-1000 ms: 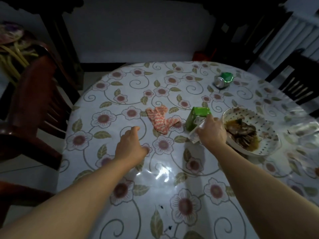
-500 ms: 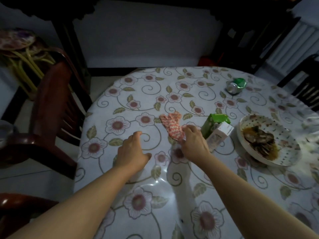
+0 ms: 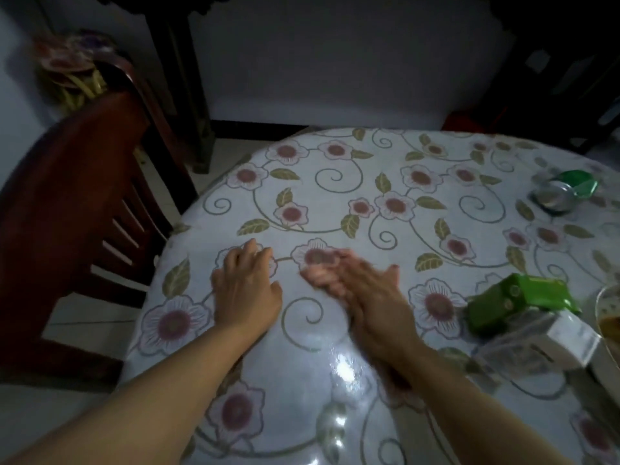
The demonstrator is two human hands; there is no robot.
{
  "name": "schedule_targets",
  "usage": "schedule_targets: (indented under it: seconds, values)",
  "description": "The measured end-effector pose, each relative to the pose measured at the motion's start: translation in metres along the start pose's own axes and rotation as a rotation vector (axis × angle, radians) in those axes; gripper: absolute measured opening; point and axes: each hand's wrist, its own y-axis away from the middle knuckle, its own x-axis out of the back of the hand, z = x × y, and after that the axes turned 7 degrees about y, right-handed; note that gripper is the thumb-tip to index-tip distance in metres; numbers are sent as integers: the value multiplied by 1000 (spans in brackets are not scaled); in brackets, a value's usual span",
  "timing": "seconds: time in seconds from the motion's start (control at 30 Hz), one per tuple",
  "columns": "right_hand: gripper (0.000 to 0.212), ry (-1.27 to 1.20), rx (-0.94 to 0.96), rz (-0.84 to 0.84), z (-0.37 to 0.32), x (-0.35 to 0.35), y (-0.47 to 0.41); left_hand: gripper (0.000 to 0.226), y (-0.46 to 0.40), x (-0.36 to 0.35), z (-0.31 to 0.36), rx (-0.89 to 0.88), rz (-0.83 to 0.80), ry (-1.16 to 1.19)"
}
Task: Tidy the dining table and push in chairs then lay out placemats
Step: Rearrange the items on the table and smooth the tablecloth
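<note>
Our left hand [image 3: 246, 290] lies flat, fingers [image 3: 250, 251] loosely spread on the counter [image 3: 335, 203]; our right hand [image 3: 365, 290] is blurred, its grip unclear. A green carton [image 3: 513, 303] lies right, a can [image 3: 563, 191] beyond, a chair [image 3: 77, 203] left.

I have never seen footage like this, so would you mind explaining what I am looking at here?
No machine is involved: a person wears a camera on the head, looking down at their own bare hands. The left hand rests spread on a round table with a flowered cover. The right hand is blurred, so whether it holds anything is unclear. To the right lie a green carton, a white box and a tipped green can. A dark wooden chair stands left.
</note>
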Motion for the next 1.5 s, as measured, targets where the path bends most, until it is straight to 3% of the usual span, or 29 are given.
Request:
schedule_targets:
  seconds: [0.1, 0.2, 0.3, 0.4, 0.47, 0.53, 0.6, 0.67, 0.7, 0.77, 0.93, 1.03, 1.1, 1.17, 1.27, 1.3, 1.37, 1.43, 1.5]
  values:
    - [48, 261, -371, -19, 58, 7, -38, 55, -18, -4, -5, 8, 34, -4]
    - [64, 204, -676, -48, 89, 10, -91, 53, -22, -7, -10, 14, 85, 52]
    - [67, 299, -534, -80, 59, -5, -131, 53, -21, -7, -12, -8, 91, 90]
    - [78, 377, -150, -103, -16, -21, -129, 56, -22, -2, -18, -22, 72, 137]
    - [56, 183, 150, -153, -57, -27, -104, 54, -21, 3, -24, 12, 121, 217]
    - [52, 34, 320, -217, -49, -28, -94, 51, -15, 4, -30, 68, 174, 188]
    - [51, 171, 228, -121, -8, -28, -116, 55, -10, 4, -35, 90, 183, 127]
    - [57, 334, -97, -48, 30, -29, -153, 62, -7, 3, -40, 112, 174, 162]
    - [58, 323, -206, -77, 40, -28, -168, 65, -7, 3, -42, 131, 160, 193]
    - [56, 238, -233, -102, 31, -35, -187, 67, -7, 5, -42, 169, 139, 257]
    - [52, 89, 63, -77, -82, -45, -113, 58, 3, 28, -38, 267, 177, 581]
    - [53, -19, 498, -203, -110, -37, -17, 49, 20, 36, -35, 306, 153, 520]
    - [51, -40, 624, -329, -91, -23, 22, 47, 39, 36, -34, 268, 109, 396]
    - [43, -58, 364, -256, -55, -9, 21, 49, 62, 32, -32, 193, 58, 291]
    - [64, 139, -220, -122, 4, 5, -10, 50, 99, 25, -27, 124, -4, 203]
    - [63, 195, -258, -124, 4, 4, -11, 51, 110, 24, -24, 105, -2, 183]
    - [61, 216, -188, -131, -27, -5, 14, 46, 129, 22, -18, 94, -17, 159]
    - [71, 167, 59, -198, -74, -13, 75, 42, 146, 22, -15, 86, -45, 140]
    - [64, 72, 327, -228, -96, -8, 136, 43, 165, 24, -12, 73, -65, 135]
